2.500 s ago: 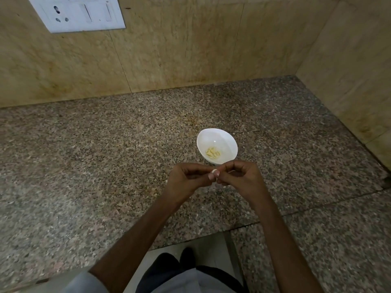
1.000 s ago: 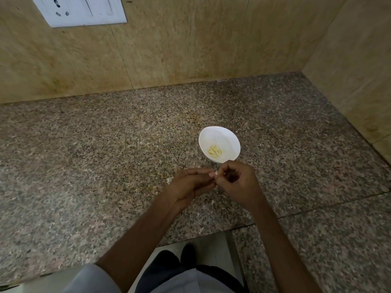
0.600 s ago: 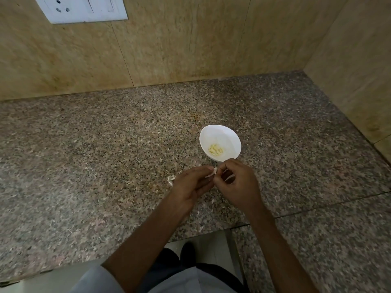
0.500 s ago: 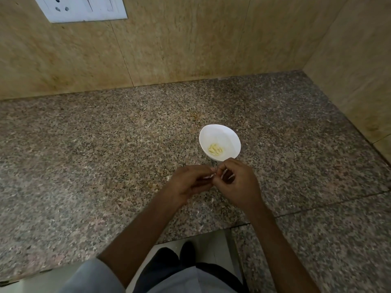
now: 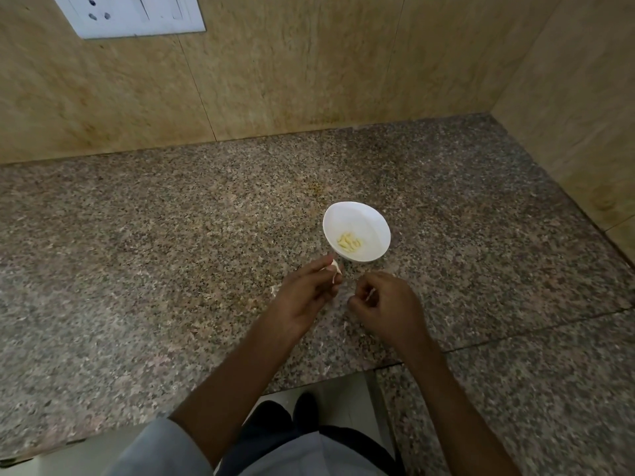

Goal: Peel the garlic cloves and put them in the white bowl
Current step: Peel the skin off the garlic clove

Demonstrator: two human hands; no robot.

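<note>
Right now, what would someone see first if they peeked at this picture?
The white bowl pops out against the speckled granite counter, with a few yellowish peeled cloves at its bottom. Just on its near side, the left hand pinches a garlic clove while the right hand curls around a pale scrap of skin.

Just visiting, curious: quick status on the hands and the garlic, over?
Left hand pinches a garlic clove beside the white bowl. Right hand pinches a pale scrap, likely peel. Peeled cloves in the bowl; path clear.
</note>
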